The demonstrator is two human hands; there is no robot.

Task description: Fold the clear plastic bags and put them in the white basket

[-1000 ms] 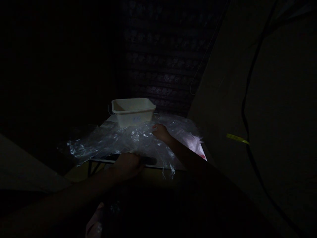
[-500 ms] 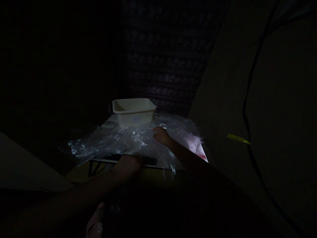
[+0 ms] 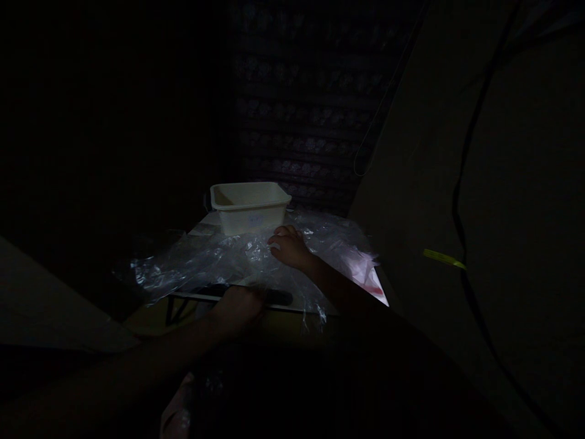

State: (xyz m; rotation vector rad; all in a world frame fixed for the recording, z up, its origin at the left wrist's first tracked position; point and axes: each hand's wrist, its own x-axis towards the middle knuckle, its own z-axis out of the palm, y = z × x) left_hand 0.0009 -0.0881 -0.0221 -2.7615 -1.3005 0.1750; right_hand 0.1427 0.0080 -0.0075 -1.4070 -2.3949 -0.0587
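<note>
Sheets of crinkled clear plastic (image 3: 201,259) spread over a small table (image 3: 208,224) and hang past its edges. My right hand (image 3: 290,249) reaches over the middle of the plastic. Its fingers are curled towards the thumb, with a bit of clear plastic seeming to show between them. At the table's front edge, my left hand (image 3: 240,303) is closed, back upwards, over a long dark strip with a rounded end (image 3: 278,297). What its fingers hold is hidden in the dimness. Behind the plastic stands a cream rectangular tub (image 3: 253,218), just beyond my right hand.
The room is very dark. A sloping panel (image 3: 420,183) rises on the right, carrying a dark cable (image 3: 458,213) with a yellow tag (image 3: 444,259). A patterned curtain-like surface (image 3: 311,146) hangs behind. Pale, pinkish plastic (image 3: 361,268) lies at the table's right edge.
My right hand has moved slightly left and away from me over the plastic, and its fingers show more clearly. My left hand stays at the front edge. The view has shifted a little.
</note>
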